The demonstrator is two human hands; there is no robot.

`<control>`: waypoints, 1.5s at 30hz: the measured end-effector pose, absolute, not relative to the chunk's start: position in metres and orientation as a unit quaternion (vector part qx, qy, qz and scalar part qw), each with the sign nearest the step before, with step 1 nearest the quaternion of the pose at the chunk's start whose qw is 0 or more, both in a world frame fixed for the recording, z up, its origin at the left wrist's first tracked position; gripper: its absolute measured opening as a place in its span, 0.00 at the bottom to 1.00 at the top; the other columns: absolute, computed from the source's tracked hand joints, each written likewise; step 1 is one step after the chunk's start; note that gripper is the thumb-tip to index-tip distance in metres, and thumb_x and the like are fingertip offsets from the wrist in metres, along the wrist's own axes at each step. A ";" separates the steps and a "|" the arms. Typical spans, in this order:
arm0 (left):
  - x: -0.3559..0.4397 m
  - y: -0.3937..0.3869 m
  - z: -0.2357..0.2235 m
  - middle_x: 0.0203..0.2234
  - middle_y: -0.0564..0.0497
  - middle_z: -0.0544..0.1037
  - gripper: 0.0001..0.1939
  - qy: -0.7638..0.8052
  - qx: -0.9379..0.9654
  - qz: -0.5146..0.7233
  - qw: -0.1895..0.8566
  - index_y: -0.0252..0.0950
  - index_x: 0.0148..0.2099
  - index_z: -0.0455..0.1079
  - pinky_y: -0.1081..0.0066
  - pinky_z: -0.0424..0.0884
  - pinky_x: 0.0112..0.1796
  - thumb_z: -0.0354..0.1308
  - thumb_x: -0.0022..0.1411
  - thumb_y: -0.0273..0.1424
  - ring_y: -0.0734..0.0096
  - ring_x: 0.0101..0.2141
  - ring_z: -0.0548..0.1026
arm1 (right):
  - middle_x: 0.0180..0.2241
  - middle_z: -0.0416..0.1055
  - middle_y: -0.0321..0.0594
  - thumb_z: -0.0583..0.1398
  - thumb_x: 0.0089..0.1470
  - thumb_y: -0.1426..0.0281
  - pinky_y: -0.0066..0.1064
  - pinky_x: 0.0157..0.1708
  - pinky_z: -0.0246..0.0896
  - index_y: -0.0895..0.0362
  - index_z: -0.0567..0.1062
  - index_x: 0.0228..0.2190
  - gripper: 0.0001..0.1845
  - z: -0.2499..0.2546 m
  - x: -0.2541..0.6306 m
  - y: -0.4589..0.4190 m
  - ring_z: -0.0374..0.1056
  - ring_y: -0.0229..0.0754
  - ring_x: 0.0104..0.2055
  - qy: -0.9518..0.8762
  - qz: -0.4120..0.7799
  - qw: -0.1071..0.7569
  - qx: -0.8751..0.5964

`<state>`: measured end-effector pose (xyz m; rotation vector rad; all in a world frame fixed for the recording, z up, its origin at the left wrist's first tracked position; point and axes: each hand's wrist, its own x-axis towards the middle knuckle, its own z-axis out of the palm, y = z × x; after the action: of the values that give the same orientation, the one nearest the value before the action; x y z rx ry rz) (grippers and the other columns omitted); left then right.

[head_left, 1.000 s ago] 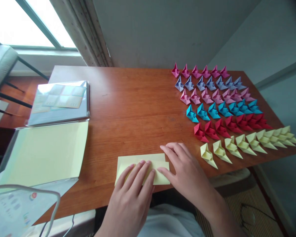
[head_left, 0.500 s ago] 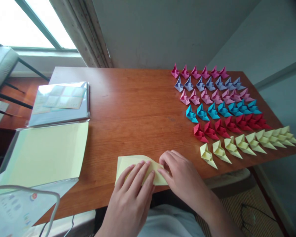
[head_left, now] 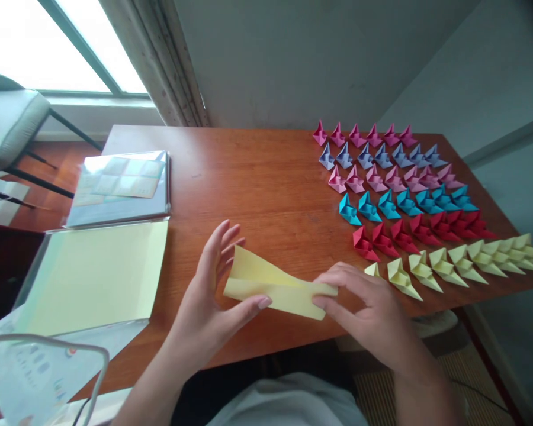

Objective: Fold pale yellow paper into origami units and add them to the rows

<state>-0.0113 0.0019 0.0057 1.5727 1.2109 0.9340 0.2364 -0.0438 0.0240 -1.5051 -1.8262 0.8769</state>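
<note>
A folded pale yellow paper (head_left: 275, 285) is lifted above the front edge of the wooden table (head_left: 257, 189). My left hand (head_left: 208, 296) holds its left end, thumb on the near side and fingers raised behind it. My right hand (head_left: 368, 305) pinches its right end between thumb and fingers. To the right, rows of small folded paper figures lie in colour lines: magenta (head_left: 364, 135), lilac (head_left: 382, 157), pink (head_left: 391, 177), blue (head_left: 404, 202), red (head_left: 417, 229) and yellow (head_left: 462, 260). My right hand covers part of the nearest yellow figure.
A sheet of pale yellow paper (head_left: 93, 275) lies in an open clear sleeve at the left. Behind it sits a glossy pack of paper (head_left: 119, 186). A white cable loop (head_left: 48, 349) is at the lower left. A chair (head_left: 9, 118) stands by the window.
The paper lay flat under both hands near the table's edge. Both hands have since lifted it off the table and turned it, the left hand now gripping its end instead of pressing it.
</note>
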 end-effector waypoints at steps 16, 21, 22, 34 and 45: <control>-0.010 0.010 -0.006 0.27 0.52 0.81 0.12 0.579 0.457 0.413 0.534 0.35 0.35 0.78 0.78 0.74 0.28 0.73 0.52 0.36 0.71 0.29 0.78 | 0.46 0.77 0.41 0.66 0.57 0.58 0.36 0.46 0.73 0.49 0.77 0.49 0.20 0.001 0.227 -0.028 0.74 0.43 0.44 -0.517 0.376 0.395 -0.660; -0.008 0.009 -0.006 0.26 0.52 0.81 0.13 0.593 0.469 0.406 0.514 0.35 0.34 0.78 0.77 0.74 0.27 0.73 0.52 0.38 0.70 0.28 0.78 | 0.49 0.76 0.43 0.66 0.57 0.59 0.37 0.49 0.72 0.50 0.76 0.50 0.20 0.003 0.230 -0.028 0.74 0.46 0.48 -0.507 0.414 0.396 -0.644; -0.008 0.009 -0.005 0.25 0.52 0.80 0.13 0.595 0.470 0.404 0.512 0.35 0.34 0.78 0.77 0.74 0.27 0.73 0.52 0.38 0.70 0.28 0.78 | 0.48 0.77 0.43 0.66 0.57 0.59 0.37 0.49 0.72 0.51 0.76 0.50 0.20 0.003 0.231 -0.028 0.74 0.46 0.48 -0.505 0.419 0.396 -0.642; -0.005 0.009 -0.002 0.23 0.54 0.78 0.10 0.598 0.486 0.401 0.496 0.35 0.30 0.76 0.79 0.69 0.24 0.71 0.54 0.35 0.74 0.26 0.75 | 0.50 0.76 0.43 0.66 0.57 0.59 0.38 0.51 0.72 0.51 0.76 0.50 0.20 0.004 0.233 -0.031 0.74 0.47 0.50 -0.489 0.464 0.392 -0.626; -0.005 0.008 -0.002 0.24 0.54 0.78 0.11 0.597 0.476 0.407 0.501 0.35 0.30 0.76 0.78 0.72 0.27 0.71 0.53 0.37 0.73 0.27 0.76 | 0.42 0.77 0.40 0.68 0.54 0.60 0.34 0.44 0.72 0.51 0.78 0.45 0.17 -0.006 0.232 -0.032 0.74 0.43 0.42 -0.493 0.425 0.394 -0.649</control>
<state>-0.0050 0.0084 -0.0022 1.1514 1.4432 0.9838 0.2324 -0.0316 -0.0060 -1.6450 -1.2515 1.0773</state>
